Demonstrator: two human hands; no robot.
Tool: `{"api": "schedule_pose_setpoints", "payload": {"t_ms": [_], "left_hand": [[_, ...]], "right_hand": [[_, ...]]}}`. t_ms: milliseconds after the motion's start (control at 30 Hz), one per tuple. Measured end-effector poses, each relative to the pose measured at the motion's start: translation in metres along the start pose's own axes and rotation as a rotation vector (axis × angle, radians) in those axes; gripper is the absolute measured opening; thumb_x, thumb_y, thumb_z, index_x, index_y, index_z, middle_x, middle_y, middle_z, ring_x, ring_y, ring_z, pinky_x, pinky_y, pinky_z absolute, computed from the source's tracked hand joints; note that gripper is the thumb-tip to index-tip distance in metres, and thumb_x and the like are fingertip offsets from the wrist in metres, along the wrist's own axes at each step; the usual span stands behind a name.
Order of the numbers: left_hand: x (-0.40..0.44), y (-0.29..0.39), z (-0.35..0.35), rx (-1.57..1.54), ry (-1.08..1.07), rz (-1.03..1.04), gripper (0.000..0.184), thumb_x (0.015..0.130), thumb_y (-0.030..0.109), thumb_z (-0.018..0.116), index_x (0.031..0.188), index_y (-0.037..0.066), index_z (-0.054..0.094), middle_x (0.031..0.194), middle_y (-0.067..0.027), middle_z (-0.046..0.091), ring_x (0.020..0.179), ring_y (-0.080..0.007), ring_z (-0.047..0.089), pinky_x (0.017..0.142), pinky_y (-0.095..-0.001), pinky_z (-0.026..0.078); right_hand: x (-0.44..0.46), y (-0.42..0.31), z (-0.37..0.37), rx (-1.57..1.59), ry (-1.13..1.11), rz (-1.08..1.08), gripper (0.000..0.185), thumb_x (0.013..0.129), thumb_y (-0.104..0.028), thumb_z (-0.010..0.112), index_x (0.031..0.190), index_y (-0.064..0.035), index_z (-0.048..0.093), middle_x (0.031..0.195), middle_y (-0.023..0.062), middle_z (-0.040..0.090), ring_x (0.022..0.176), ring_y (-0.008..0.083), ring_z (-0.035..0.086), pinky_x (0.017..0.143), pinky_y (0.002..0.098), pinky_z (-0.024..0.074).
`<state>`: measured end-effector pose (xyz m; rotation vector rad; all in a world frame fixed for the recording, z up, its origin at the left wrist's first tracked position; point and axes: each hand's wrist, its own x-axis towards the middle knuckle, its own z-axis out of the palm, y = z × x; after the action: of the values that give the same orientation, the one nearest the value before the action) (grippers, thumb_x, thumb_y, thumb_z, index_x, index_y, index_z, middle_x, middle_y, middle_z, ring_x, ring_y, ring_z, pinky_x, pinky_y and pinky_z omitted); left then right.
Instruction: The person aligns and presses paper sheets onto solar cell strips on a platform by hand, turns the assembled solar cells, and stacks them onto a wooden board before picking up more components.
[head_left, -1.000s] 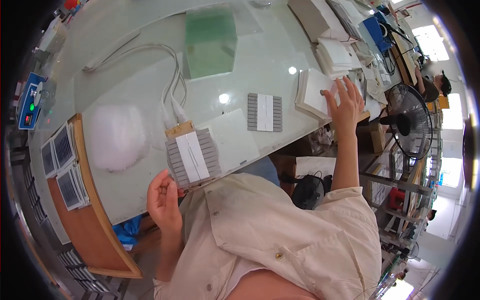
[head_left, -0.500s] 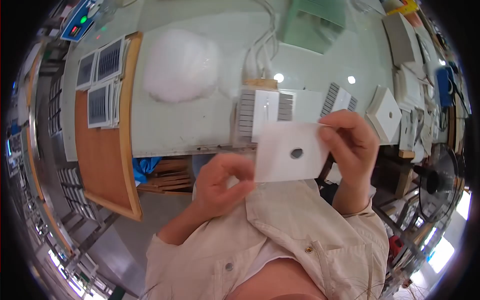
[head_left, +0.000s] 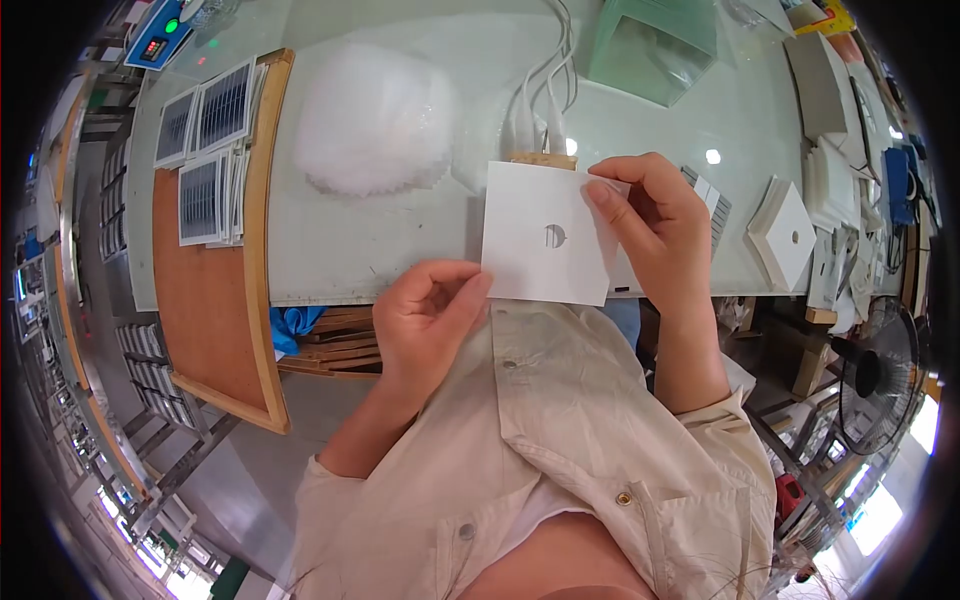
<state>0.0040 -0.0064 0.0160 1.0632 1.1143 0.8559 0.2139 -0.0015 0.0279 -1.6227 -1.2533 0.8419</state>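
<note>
Pinching square white sheet, round hole mid-sheet; left grip at left edge, right grip upper right.

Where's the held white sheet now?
Centre of the head view: the white sheet is between the left hand and right hand, just below the tan block.
</note>
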Motion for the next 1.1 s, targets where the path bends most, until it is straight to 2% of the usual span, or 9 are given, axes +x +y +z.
{"api": "schedule_pose_setpoints", "payload": {"t_ms": [267,333,433,667,767,833,867,933,1100], "left_hand": [[0.005,0.001,0.001,0.056,0.008,-0.037,0.009,0.079,0.002,0.061,0.086,-0.003,0.058,0.067,-0.0044,0.059,0.056,-0.0078,0.055,0.049,-0.0193,0.045],[0.006,0.001,0.001,0.028,-0.016,-0.033,0.006,0.081,0.001,0.060,0.086,-0.002,0.058,0.069,-0.0001,0.057,0.059,-0.0029,0.052,0.052,-0.0161,0.041],[0.008,-0.001,0.000,0.040,-0.009,-0.022,0.010,0.079,0.001,0.061,0.087,-0.003,0.058,0.068,-0.0046,0.059,0.056,-0.0078,0.055,0.049,-0.0194,0.045],[0.009,-0.004,-0.001,0.033,-0.024,-0.046,0.012,0.080,0.000,0.060,0.091,-0.003,0.056,0.074,-0.0045,0.059,0.059,-0.0064,0.054,0.052,-0.0189,0.045],[0.012,-0.002,0.000,0.207,-0.007,0.126,0.025,0.075,-0.001,0.064,0.098,0.000,0.055,0.090,-0.0082,0.058,0.075,-0.0085,0.054,0.057,-0.0197,0.043],[0.012,0.008,0.004,0.760,-0.003,0.657,0.042,0.071,0.003,0.066,0.110,0.003,0.051,0.109,-0.0132,0.051,0.096,-0.0220,0.052,0.073,-0.0309,0.045],[0.013,0.013,0.007,0.751,0.008,0.678,0.042,0.071,0.003,0.066,0.110,0.003,0.051,0.109,-0.0132,0.051,0.096,-0.0220,0.052,0.073,-0.0309,0.045],[0.018,0.021,0.020,0.941,-0.310,0.880,0.053,0.070,0.012,0.065,0.118,0.003,0.047,0.123,-0.0153,0.043,0.112,-0.0355,0.042,0.090,-0.0431,0.037],[0.028,0.005,0.035,1.030,-0.373,0.877,0.052,0.075,0.010,0.057,0.123,0.000,0.041,0.132,-0.0185,0.036,0.121,-0.0391,0.034,0.098,-0.0497,0.028]], "right_hand": [[0.002,-0.002,0.001,-0.126,0.026,-0.033,0.008,0.077,-0.005,0.062,0.084,-0.0009,0.061,0.072,0.0016,0.049,0.059,0.0077,0.043,0.053,0.0201,0.0355],[0.003,0.000,0.003,-0.122,0.036,-0.060,0.008,0.076,-0.006,0.062,0.083,-0.0013,0.061,0.073,0.0020,0.049,0.058,0.0089,0.042,0.052,0.0210,0.0348],[0.003,0.000,0.004,-0.125,0.052,-0.054,0.008,0.076,-0.006,0.062,0.083,-0.0014,0.061,0.073,0.0019,0.049,0.058,0.0092,0.042,0.052,0.0212,0.0351],[0.003,0.006,0.003,-0.156,0.038,-0.053,0.012,0.078,-0.008,0.061,0.088,-0.0018,0.060,0.074,0.0015,0.048,0.059,0.0090,0.041,0.053,0.0212,0.0353],[0.003,0.009,0.002,-0.136,0.024,-0.036,0.016,0.080,-0.010,0.060,0.093,-0.0017,0.057,0.070,-0.0011,0.044,0.058,0.0069,0.039,0.052,0.0201,0.0336],[0.002,0.009,0.000,0.011,-0.051,0.130,0.015,0.081,-0.010,0.059,0.094,-0.0025,0.056,0.066,-0.0044,0.041,0.058,0.0041,0.036,0.051,0.0182,0.0303],[0.002,0.010,0.001,0.001,-0.046,0.108,0.015,0.081,-0.010,0.059,0.094,-0.0025,0.056,0.066,-0.0044,0.041,0.058,0.0041,0.036,0.051,0.0182,0.0303],[0.003,0.013,0.001,0.029,-0.046,0.138,0.012,0.083,-0.009,0.057,0.093,-0.0028,0.056,0.063,-0.0069,0.040,0.057,0.0016,0.034,0.049,0.0167,0.0272],[0.008,-0.005,0.001,0.371,-0.108,0.107,0.014,0.084,-0.009,0.054,0.097,-0.0031,0.053,0.064,-0.0066,0.045,0.054,-0.0002,0.038,0.046,0.0154,0.0287]]}}
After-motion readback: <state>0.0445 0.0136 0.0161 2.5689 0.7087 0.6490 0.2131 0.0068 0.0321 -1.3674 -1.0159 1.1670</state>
